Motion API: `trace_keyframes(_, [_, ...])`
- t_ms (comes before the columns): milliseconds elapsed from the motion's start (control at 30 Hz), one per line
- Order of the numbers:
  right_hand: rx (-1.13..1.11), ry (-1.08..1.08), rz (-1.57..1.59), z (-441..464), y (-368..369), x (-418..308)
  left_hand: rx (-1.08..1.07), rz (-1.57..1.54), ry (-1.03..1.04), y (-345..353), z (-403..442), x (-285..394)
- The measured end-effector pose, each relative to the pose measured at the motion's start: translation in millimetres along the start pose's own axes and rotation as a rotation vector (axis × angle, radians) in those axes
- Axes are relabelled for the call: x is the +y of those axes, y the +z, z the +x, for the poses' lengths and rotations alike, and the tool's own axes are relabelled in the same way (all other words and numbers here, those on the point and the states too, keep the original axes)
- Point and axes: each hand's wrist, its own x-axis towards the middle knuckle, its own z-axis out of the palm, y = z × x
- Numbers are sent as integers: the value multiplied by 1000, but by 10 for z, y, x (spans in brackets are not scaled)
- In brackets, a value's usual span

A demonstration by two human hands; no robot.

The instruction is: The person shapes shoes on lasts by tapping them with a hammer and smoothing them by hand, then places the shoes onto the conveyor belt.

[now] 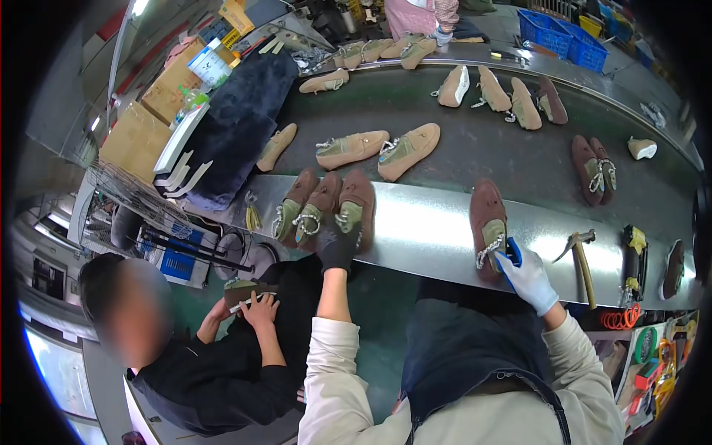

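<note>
My left hand (339, 246), in a dark glove, is at the heel of a brown loafer (357, 191), its fingers closed about the back. That shoe is the rightmost of three brown loafers side by side, toes pointing away, next to another brown loafer (323, 194). My right hand (529, 279), in a white glove with blue fingertips, grips the heel of a separate brown loafer (486, 202) on the metal bench edge (423, 226). This loafer has a green lining and a grey-white twisted cord. The left fingertips are hard to make out against the dark shoe opening.
A hammer (581, 267) and a yellow-black tool (632, 259) lie to the right. Tan loafers (410, 152) and more brown loafers (586, 167) stand on the conveyor. A seated co-worker (215, 363) at the left holds a shoe (245, 295). Another person (415, 16) stands across.
</note>
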Motion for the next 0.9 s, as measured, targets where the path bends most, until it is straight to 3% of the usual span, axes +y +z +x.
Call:
trace_keyframes(133, [49,75,227,-145,-57,78,-255,-228,-78,88,-50,13])
trace_keyframes(300, [72,146,500,-372,-356,87,-379,-832,236,235,-588,-388])
trace_keyframes(333, [85,155,504,-334,-346,278,-392,-831,247,268,-687,-265])
trace_keyframes(467, [212,228,-81,-458,-415,983,-613,-1619,0,395,-1001,361])
trace_keyframes(633, [244,245,-833,-344,-674,1796,-746,-2542,-551,316,-1480,1065])
trace_keyframes(800, [400,203,-754,-619,-779,1877,-836,-2218,-362,682,-1750,547])
trace_keyframes(833, [405,208,-754,-721,-853,1524,-843,-2217,-359,562,-1829,503])
trace_keyframes(900, [359,68,-332,-864,-1031,878,-986,-2312,-466,209,-1940,816])
